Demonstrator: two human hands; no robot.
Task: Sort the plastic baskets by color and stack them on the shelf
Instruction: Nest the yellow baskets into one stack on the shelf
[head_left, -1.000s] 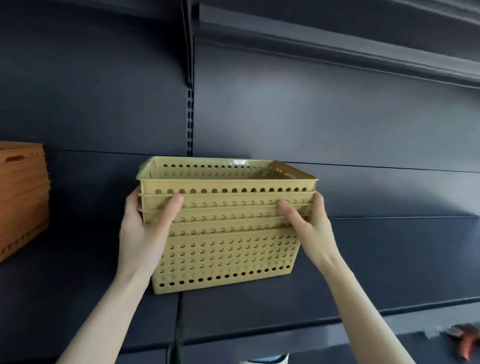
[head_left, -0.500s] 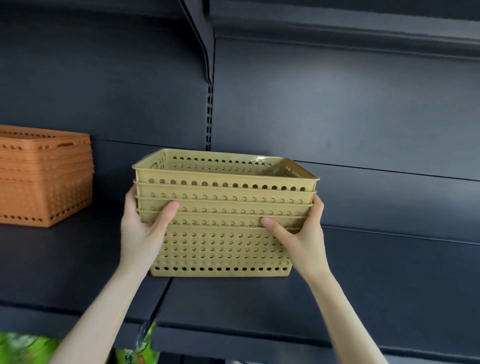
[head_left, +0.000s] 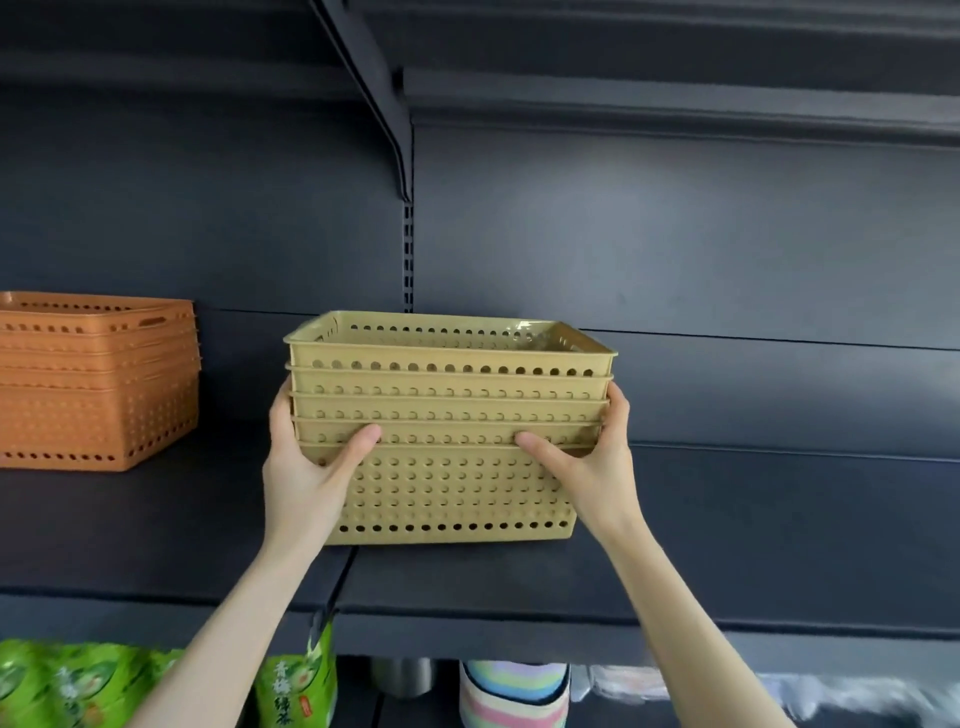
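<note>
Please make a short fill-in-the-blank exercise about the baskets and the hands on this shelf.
1. Both hands grip a stack of ____ baskets.
2. The left hand and the right hand hold the stack at its two ____ corners.
3. The orange stack stands to the ____ of the held stack on the shelf.

Missing words: yellow; front; left

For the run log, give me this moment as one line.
left hand: gripping yellow basket stack | right hand: same | stack: on shelf | orange stack: left
</note>
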